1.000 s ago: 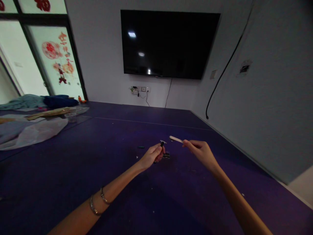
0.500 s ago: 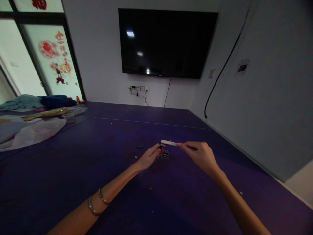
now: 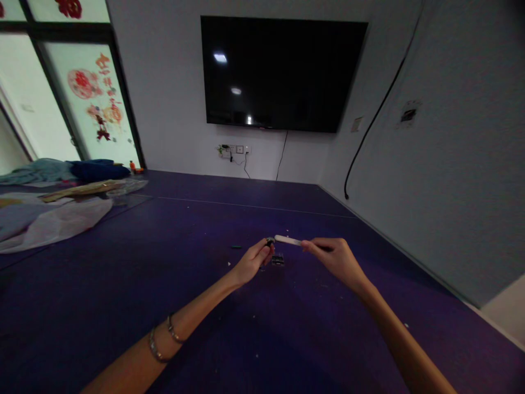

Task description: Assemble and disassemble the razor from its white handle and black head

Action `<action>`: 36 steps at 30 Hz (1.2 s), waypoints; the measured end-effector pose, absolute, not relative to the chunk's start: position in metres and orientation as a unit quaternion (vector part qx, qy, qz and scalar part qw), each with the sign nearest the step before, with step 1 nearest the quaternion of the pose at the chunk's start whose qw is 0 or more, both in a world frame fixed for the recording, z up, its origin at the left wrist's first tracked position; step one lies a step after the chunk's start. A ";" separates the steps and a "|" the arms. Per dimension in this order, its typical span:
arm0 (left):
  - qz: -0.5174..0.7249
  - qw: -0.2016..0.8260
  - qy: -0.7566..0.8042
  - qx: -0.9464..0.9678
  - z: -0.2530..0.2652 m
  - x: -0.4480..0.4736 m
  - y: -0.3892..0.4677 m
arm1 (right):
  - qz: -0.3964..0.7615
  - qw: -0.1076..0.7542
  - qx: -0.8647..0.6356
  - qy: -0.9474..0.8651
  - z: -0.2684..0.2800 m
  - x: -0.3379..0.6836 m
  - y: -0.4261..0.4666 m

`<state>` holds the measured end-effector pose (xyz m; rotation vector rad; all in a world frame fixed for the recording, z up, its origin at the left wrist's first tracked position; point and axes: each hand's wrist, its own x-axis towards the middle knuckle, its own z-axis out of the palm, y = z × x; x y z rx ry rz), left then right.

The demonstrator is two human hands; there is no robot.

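At the far left stands a glass door (image 3: 57, 68). Above it, a red character (image 3: 69, 7) on the upper pane appears to read 福. Red and orange decals (image 3: 83, 83) cover the door's glass, with a column of characters beside a round one; these are too blurred to read for certain. Below lie a teal cloth (image 3: 36, 172), a clear-white plastic bag (image 3: 69, 221) and a blue cloth (image 3: 98, 171), with a small orange thing (image 3: 132, 166) just beyond. All rest on a wide purple surface (image 3: 123, 284).

Two bracelets (image 3: 155, 346) circle the left forearm. A short green piece (image 3: 236, 247) lies near the left hand (image 3: 253, 262), whose fingers are closed around a small dark tool (image 3: 269, 241), held above the surface; no label on it can be made out. Sockets (image 3: 235, 149) line the wall behind, under a black TV (image 3: 285, 74); any mark on its lower edge is too small to read. A small dark case (image 3: 278, 260) lies just beside the left hand.

The tip of a pale stick (image 3: 287, 240) points left at the tool; whether they touch, I cannot tell. The right hand (image 3: 334, 257) pinches its other end between thumb and fingers. Further right, a black cable (image 3: 383, 101) hangs down the wall.
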<state>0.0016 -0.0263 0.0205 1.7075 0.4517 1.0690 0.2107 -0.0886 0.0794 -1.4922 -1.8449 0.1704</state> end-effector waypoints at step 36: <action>0.436 0.540 0.244 0.677 0.006 0.010 -0.019 | 0.690 0.589 -0.307 -0.288 0.032 0.100 -0.131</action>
